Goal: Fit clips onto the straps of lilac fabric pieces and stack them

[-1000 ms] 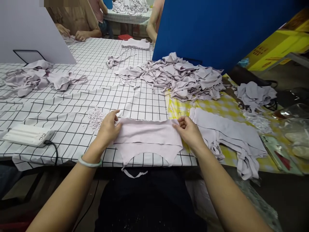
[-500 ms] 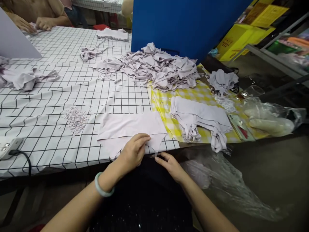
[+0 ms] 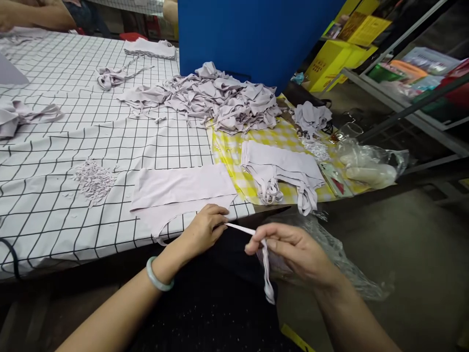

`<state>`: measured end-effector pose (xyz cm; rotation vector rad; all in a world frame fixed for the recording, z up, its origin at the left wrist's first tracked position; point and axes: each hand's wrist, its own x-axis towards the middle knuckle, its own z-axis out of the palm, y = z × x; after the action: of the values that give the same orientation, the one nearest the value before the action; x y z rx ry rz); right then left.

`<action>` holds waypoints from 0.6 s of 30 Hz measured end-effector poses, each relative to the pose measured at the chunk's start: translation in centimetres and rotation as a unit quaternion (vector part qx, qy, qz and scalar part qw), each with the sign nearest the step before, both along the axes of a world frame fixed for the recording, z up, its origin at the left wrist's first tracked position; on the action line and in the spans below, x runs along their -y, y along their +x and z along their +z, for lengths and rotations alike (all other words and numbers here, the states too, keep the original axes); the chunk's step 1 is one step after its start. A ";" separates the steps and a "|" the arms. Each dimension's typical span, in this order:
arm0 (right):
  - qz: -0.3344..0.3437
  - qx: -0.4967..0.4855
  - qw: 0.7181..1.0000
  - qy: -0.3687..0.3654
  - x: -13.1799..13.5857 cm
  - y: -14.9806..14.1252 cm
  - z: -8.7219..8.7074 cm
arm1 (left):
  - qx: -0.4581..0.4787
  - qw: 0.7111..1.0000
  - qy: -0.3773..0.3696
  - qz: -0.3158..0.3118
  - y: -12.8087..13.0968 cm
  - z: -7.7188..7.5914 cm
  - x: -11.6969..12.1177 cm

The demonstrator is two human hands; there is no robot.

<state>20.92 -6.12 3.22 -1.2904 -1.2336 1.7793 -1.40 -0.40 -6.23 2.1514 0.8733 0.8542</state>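
Observation:
A pale lilac strappy garment (image 3: 183,188) lies flat on the checked tablecloth at the table's front edge, its lower part curving toward me. My left hand (image 3: 209,226), with a pale green bangle at its wrist, pinches the garment's near right corner where a strap starts. From there the thin fabric strap (image 3: 240,228) runs taut to my right hand (image 3: 298,249), whose thumb and fingers are closed on it. The strap's loose looped end dangles below the right hand, over my dark lap.
A big heap of crumpled lilac fabric (image 3: 227,100) sits against a blue panel (image 3: 252,39). Stacked strappy garments (image 3: 282,164) lie on the yellow checked cloth (image 3: 229,161). Small fabric scraps (image 3: 94,181) are piled at left. A plastic bag (image 3: 370,166) and phone-like object lie right.
My right hand has moved right and up from the table edge, drawing the strap out taut. My left hand stays at the garment's corner. The view has shifted to the right.

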 end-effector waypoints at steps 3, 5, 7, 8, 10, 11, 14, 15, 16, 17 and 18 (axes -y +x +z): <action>-0.039 -0.006 0.997 0.069 -3.7 -0.1 0.9 | 0.001 1.000 0.010 0.007 0.1 0.0 -0.1; -0.082 0.005 0.989 0.125 -6.6 -0.7 0.6 | 0.003 1.000 0.017 0.010 0.2 0.2 -0.1; -0.133 0.024 0.973 0.188 -9.1 -1.7 0.1 | 0.010 1.000 0.015 0.018 0.2 0.3 0.0; -0.154 0.025 0.964 0.216 -10.2 -2.3 0.0 | 0.013 1.000 0.012 0.023 0.2 0.3 0.1; -0.175 -0.008 0.958 0.227 -11.6 -3.6 -0.2 | 0.017 0.999 0.001 0.027 0.3 0.2 0.2; -0.175 -0.038 0.962 0.208 -11.9 -4.3 -0.1 | 0.021 0.999 -0.010 0.025 0.3 0.2 0.2; -0.149 -0.101 0.976 0.119 -11.4 -6.0 0.0 | 0.078 0.992 -0.091 0.044 0.0 1.0 -0.3; -0.137 -0.097 0.981 0.097 -10.9 -6.5 0.1 | 0.117 0.982 -0.130 0.072 -0.2 1.7 -0.6; -0.125 -0.082 0.985 0.082 -10.3 -6.9 0.0 | 0.160 0.967 -0.168 0.108 -0.5 2.5 -0.9; -0.114 -0.058 0.989 0.075 -9.7 -7.2 -0.1 | 0.201 0.948 -0.199 0.147 -0.8 3.4 -1.3; -0.104 -0.027 0.991 0.077 -9.0 -7.6 -0.2 | 0.234 0.929 -0.223 0.180 -1.1 4.4 -1.6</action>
<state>13.35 2.91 2.97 -1.2271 -1.1377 1.5308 -2.49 1.20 -1.87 1.3353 1.0935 1.1578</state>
